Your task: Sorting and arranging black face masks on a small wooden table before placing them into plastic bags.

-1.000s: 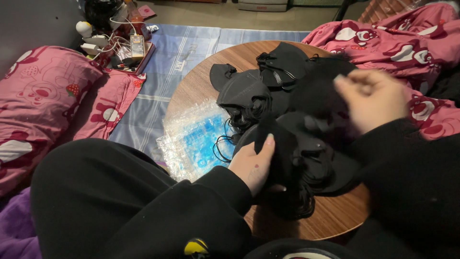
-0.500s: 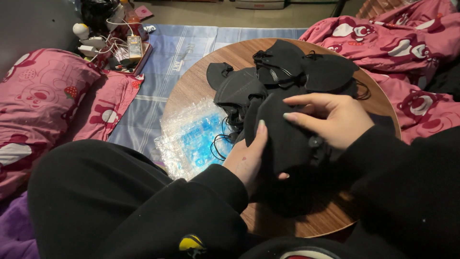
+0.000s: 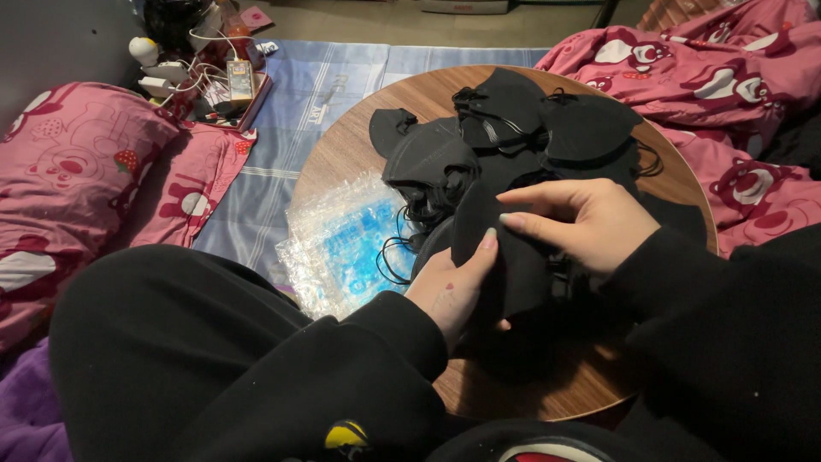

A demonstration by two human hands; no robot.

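Two bare hands, both busy with one black face mask (image 3: 505, 257). Left hand (image 3: 453, 291) under the mask's near edge, thumb pressed up on the cloth, gripping it. Right hand (image 3: 581, 222) on top, fingers (image 3: 530, 198) stretched flat over the mask, thumb tip pinching it from the side. Mask held just above the near part of a round wooden table (image 3: 342, 154), close to the body.

Past the fingertips, a heap of more black masks (image 3: 505, 128), piled loose, ear loops tangled. Heap touching the held mask at its far side; hard to tell where one ends and the next starts. Left of the left thumb, a crinkly clear plastic bag (image 3: 342, 248) with blue inside, hanging a bit over the table's left edge. Thin black loops (image 3: 393, 252) lying across the bag.

Some bare wood left of the heap, and a bare strip along the table's near edge, below the wrists. Little room on the right, where a pink printed blanket (image 3: 727, 77) comes right up to the rim. Off the table to the left, a blue checked mat (image 3: 291, 111), a pink pillow (image 3: 77, 180), and, far from the fingers, a tray of white cables and chargers (image 3: 205, 77).
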